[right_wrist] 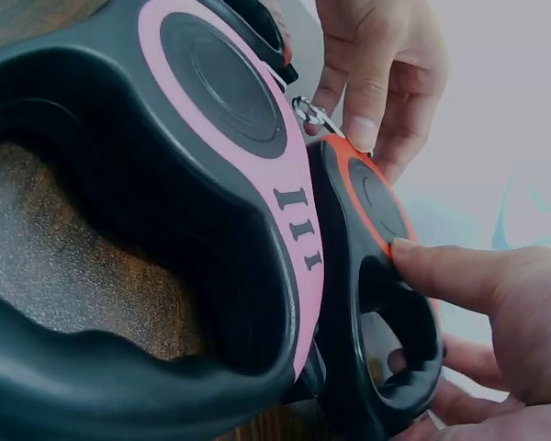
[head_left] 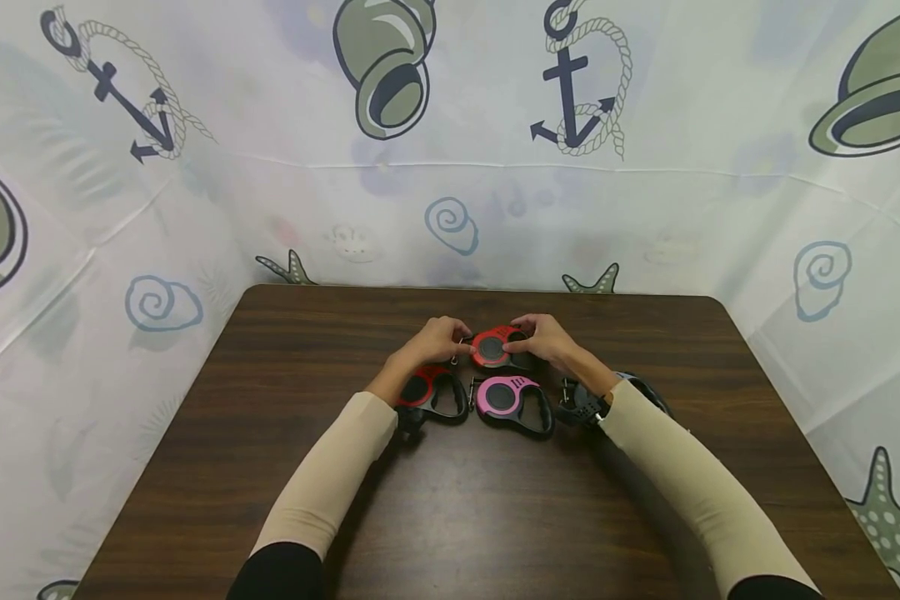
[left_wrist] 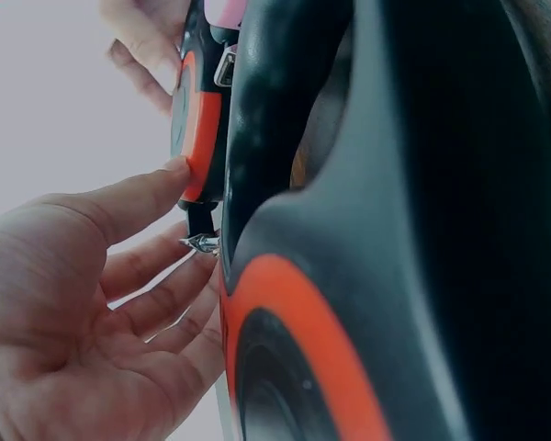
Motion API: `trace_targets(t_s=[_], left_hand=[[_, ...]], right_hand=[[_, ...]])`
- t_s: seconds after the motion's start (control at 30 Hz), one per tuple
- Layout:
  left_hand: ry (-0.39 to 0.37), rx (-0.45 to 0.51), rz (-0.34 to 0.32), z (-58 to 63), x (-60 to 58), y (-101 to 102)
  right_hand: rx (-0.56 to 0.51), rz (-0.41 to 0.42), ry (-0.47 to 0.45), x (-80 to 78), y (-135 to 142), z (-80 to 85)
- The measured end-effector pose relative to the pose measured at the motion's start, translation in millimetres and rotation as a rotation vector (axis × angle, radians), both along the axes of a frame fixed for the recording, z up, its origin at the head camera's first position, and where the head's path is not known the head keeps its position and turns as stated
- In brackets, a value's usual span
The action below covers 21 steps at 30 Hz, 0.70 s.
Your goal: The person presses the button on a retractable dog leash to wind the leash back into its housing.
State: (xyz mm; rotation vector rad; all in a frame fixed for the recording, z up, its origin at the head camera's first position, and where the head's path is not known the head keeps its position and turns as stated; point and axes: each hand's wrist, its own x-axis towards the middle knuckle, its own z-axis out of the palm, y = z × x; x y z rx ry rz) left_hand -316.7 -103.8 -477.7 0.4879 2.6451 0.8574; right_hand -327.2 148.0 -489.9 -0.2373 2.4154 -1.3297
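Observation:
At the far middle of the table, both hands hold a red and black retractable dog leash (head_left: 489, 350). My left hand (head_left: 437, 340) has its thumb on the red casing (left_wrist: 202, 138), with its fingers behind the metal clip (left_wrist: 202, 243). From the other side, my right hand (head_left: 547, 340) grips the leash, thumb on the casing and fingers behind the black handle (right_wrist: 418, 372). Nearer to me lies a pink and black leash (head_left: 502, 396). Another red and black leash (head_left: 416, 389) is under the left wrist, partly covered.
A dark leash (head_left: 581, 404) lies at the right, partly hidden by the right forearm. The brown wooden table (head_left: 450, 517) meets a white patterned cloth (head_left: 390, 225) at its back and sides.

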Motion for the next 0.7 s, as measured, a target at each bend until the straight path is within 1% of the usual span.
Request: trace_targets(t_s=[0.23, 0.4, 0.6, 0.7], left_hand=[[-0.011, 0.028, 0.012, 0.0, 0.9, -1.2], [0.001, 0.018, 0.015, -0.6, 0.5, -0.9], [0.051, 0.054, -0.003, -2.5, 0.9, -7.9], [0.090, 0.080, 0.009, -3.0, 1.6, -16.2]], right_hand=[[0.101, 0.023, 0.069, -1.3, -0.7, -1.1], [0.127, 0.039, 0.103, 0.8, 1.3, 1.1], [0.135, 0.071, 0.130, 2.2, 11.2, 5.0], [0.149, 0.086, 0.143, 2.3, 20.9, 8.6]])
